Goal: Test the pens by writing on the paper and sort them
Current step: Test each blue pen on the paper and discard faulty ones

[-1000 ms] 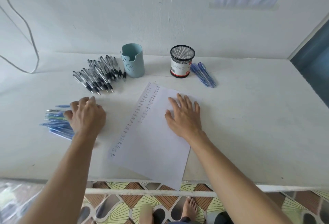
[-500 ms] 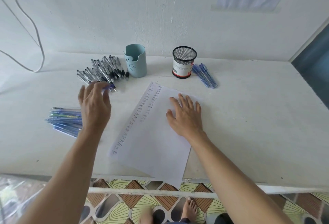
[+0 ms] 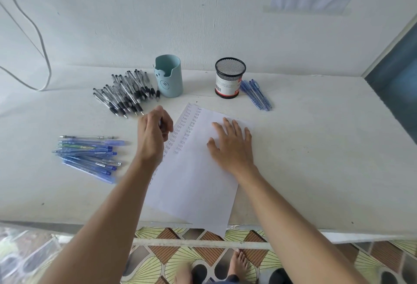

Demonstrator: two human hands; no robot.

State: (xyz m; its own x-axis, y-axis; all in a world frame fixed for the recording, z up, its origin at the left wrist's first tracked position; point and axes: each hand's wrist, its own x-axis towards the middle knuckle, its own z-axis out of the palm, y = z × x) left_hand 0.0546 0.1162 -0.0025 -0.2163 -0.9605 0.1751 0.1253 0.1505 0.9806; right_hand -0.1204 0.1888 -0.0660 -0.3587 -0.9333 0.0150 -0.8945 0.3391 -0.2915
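A white sheet of paper (image 3: 196,184) lies at the table's front, with two columns of handwritten "test" words along its left side. My right hand (image 3: 232,146) rests flat on the sheet, fingers spread. At the paper's left edge, my left hand (image 3: 153,134) has curled fingers around a blue pen (image 3: 160,123), which is almost wholly hidden by the hand. Several blue pens (image 3: 90,155) lie in a pile at the left. Behind them lies a pile of black-grip pens (image 3: 126,96).
A light blue pen holder (image 3: 168,76) and a black mesh cup (image 3: 229,78) stand near the wall. A few blue pens (image 3: 256,95) lie right of the mesh cup. A grey cable (image 3: 42,58) hangs at the far left. The paper overhangs the table's front edge (image 3: 293,230).
My left hand has left the blue pen pile, swung up past the black pens and come right to the paper's left edge, holding a blue pen. My right hand stayed on the paper.
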